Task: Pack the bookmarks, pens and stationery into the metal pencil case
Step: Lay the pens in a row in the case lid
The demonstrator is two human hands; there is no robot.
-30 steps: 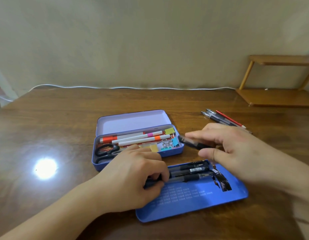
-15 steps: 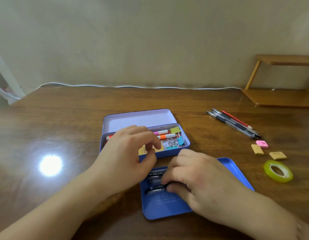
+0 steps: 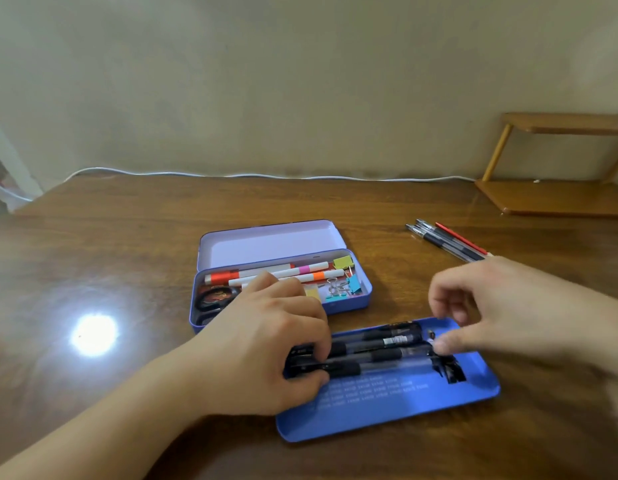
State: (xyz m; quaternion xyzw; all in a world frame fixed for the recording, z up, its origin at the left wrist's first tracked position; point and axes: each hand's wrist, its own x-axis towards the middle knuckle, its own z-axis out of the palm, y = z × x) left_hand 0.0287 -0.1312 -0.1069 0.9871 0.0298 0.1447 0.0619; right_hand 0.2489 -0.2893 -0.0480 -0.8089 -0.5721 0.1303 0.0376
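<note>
A lilac metal pencil case [image 3: 367, 293] lies open with its lid [image 3: 266, 242] flat behind it. Inside are white markers [image 3: 283, 271], scissors [image 3: 210, 299], binder clips [image 3: 337, 289] and coloured sticky notes. In front lies a blue tray [image 3: 387, 410] with several black pens [image 3: 377, 344] side by side. My left hand [image 3: 266, 348] is curled over the pens' left ends, thumb below them. My right hand [image 3: 501, 306] hovers at their right ends, fingers apart, with the thumb tip touching a pen tip.
More loose pens and a red pencil [image 3: 446, 240] lie on the wooden table at the back right. A wooden shelf [image 3: 557, 195] stands in the far right corner. A white cable [image 3: 266, 175] runs along the wall. A lamp glare [image 3: 93, 334] shines at the left.
My left hand came down from the case onto the pens' left ends. My right hand lifted off the pens and moved right, uncovering them in the tray.
</note>
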